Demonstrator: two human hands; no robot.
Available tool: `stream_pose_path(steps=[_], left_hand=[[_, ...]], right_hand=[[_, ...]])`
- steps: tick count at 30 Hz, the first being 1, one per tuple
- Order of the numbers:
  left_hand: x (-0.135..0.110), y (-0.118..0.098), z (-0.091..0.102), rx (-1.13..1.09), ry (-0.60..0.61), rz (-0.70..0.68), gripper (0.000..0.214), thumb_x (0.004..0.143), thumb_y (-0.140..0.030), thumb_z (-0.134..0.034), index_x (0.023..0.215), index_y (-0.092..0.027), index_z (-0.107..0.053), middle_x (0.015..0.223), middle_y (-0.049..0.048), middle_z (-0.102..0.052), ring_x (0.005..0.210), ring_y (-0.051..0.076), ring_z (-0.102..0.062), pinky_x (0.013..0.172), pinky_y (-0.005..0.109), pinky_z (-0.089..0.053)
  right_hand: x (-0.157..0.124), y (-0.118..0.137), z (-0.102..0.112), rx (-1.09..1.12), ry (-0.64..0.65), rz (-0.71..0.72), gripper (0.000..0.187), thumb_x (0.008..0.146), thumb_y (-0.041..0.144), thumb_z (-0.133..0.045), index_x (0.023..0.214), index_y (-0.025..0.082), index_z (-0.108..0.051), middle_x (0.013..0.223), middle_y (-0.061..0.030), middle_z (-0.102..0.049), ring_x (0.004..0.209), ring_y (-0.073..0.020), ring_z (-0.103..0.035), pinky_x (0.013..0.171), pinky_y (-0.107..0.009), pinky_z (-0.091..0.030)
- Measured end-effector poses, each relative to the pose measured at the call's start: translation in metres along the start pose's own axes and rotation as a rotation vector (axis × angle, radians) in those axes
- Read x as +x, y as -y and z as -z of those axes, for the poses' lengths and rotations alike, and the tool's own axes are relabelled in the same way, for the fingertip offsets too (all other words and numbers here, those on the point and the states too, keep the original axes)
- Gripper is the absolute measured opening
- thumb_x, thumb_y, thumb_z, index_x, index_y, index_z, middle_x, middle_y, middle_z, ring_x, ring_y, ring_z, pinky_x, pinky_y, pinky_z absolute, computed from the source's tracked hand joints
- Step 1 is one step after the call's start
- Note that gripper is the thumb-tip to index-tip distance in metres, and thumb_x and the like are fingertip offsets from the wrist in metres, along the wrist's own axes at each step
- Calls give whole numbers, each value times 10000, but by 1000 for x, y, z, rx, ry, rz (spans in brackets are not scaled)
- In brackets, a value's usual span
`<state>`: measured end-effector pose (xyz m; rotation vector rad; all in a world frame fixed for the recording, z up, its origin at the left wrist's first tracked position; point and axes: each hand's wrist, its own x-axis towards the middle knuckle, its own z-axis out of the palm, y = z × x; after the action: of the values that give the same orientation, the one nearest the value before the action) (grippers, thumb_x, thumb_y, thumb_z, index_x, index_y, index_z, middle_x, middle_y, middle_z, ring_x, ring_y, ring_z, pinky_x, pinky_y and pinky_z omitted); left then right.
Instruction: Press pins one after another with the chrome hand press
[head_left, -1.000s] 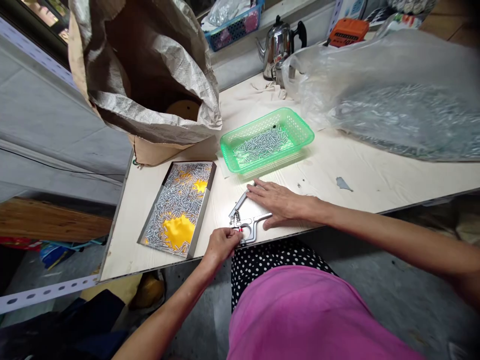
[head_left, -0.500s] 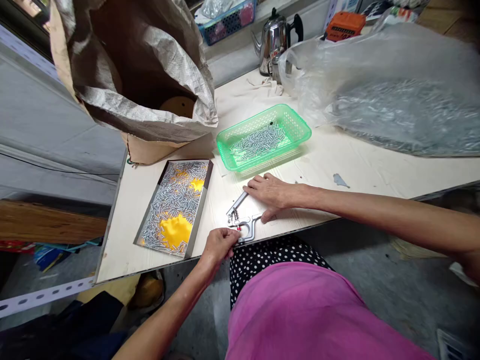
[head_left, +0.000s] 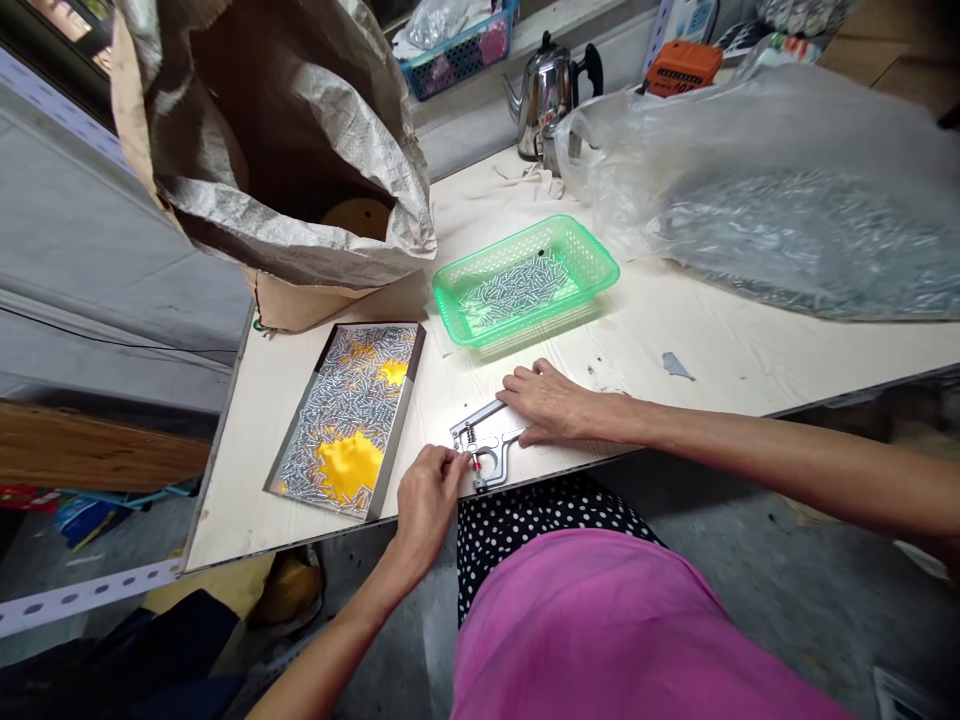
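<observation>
Metal hand pliers point(head_left: 491, 440) with a coil spring and a red part at the jaw, like snap-fastener pliers, lie on the table near its front edge. My right hand point(head_left: 551, 400) is wrapped around their handles. At the jaw end, my left hand point(head_left: 431, 500) is closed in a pinch beside the red part; whatever is between its fingertips is too small to make out. Left of the pliers is a shallow tray point(head_left: 390, 455) of small silvery metal pieces over a yellow bottom. A green plastic basket point(head_left: 525, 320) beyond my right hand holds similar pieces.
A big open paper sack point(head_left: 337, 270) stands at the back left. At the right lies a clear plastic bag point(head_left: 787, 220) full of metal pieces. Behind are a steel kettle point(head_left: 546, 95) and an orange box point(head_left: 682, 68). A grey scrap point(head_left: 677, 366) lies on the table point(head_left: 735, 370).
The upper handle has come down closer to the lower one, with my right hand shifted slightly right. My left fingertips have moved up along the jaw.
</observation>
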<state>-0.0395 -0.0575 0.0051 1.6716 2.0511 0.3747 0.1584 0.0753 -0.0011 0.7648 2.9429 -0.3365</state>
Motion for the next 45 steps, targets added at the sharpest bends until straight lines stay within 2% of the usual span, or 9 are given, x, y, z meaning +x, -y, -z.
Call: stream_pose_path(steps=[5, 9, 13, 22, 27, 33, 36, 39, 45], left_hand=[[27, -22, -10, 248, -20, -409, 546, 823, -435, -687, 1269, -163, -529, 1283, 126, -577, 1172, 293, -497, 967, 413, -450], [51, -31, -19, 340, 111, -498, 724, 832, -415, -680, 1417, -142, -353, 1320, 139, -540, 1170, 292, -484, 983, 428, -447], [59, -38, -16, 452, 174, -508, 724, 827, -407, -679, 1412, -135, -349, 1210, 126, -570, 1094, 296, -499, 926, 422, -460], [65, -50, -10, 517, 265, -535, 210, 901, -389, -595, 985, -196, -587, 997, 54, -611, 962, 238, -535, 784, 346, -469], [63, -49, -13, 530, 273, -528, 173, 939, -362, -537, 920, -198, -590, 963, 44, -623, 936, 225, -542, 769, 339, -466], [69, -47, -8, 534, 209, -517, 355, 857, -450, -641, 1094, -193, -576, 1041, 86, -619, 1004, 281, -549, 767, 380, -488], [58, -40, -14, 467, 68, -493, 533, 837, -463, -664, 1256, -176, -500, 1159, 131, -604, 1083, 314, -549, 883, 458, -476], [31, -35, -31, 370, -38, -547, 527, 891, -369, -619, 1342, -171, -432, 1375, 166, -514, 1282, 338, -469, 1050, 526, -383], [-10, -33, -54, 116, 62, -610, 630, 913, -560, -494, 1412, -191, -386, 1441, 131, -498, 1402, 317, -364, 1160, 542, -269]], right_hand=[[-1, 3, 0, -1, -22, 5, 468, 808, 449, -710, 1097, 100, -593, 1075, -135, -585, 1020, -280, -484, 820, -372, -304], [-8, -5, -2, 10, -26, -9, 643, 738, 493, -757, 1199, 98, -544, 1118, -144, -580, 1034, -290, -484, 822, -378, -346], [-21, -13, 0, 9, -3, -87, 673, 682, 447, -812, 1192, 88, -559, 1142, -150, -574, 1032, -297, -495, 812, -379, -395], [-19, -1, 0, 56, 39, -49, 119, 906, 207, -592, 944, 109, -647, 954, -109, -629, 922, -224, -544, 787, -325, -398], [-20, 1, -18, 80, -24, -44, 165, 961, 213, -501, 907, 138, -638, 899, -80, -623, 866, -207, -538, 760, -323, -387], [-22, -7, -6, 100, -132, -81, 277, 852, 323, -677, 1031, 121, -618, 1021, -118, -596, 946, -247, -515, 797, -354, -395], [-17, -12, 3, 66, -116, -50, 463, 848, 460, -665, 1147, 114, -590, 1083, -138, -599, 968, -265, -519, 816, -376, -389], [-10, -16, 0, 31, -118, -85, 302, 935, 374, -562, 1114, 136, -609, 1068, -119, -618, 972, -249, -525, 809, -357, -371], [16, -26, -12, -75, -164, -112, 181, 955, 141, -455, 901, 142, -627, 939, -92, -630, 904, -223, -499, 764, -321, -347]])
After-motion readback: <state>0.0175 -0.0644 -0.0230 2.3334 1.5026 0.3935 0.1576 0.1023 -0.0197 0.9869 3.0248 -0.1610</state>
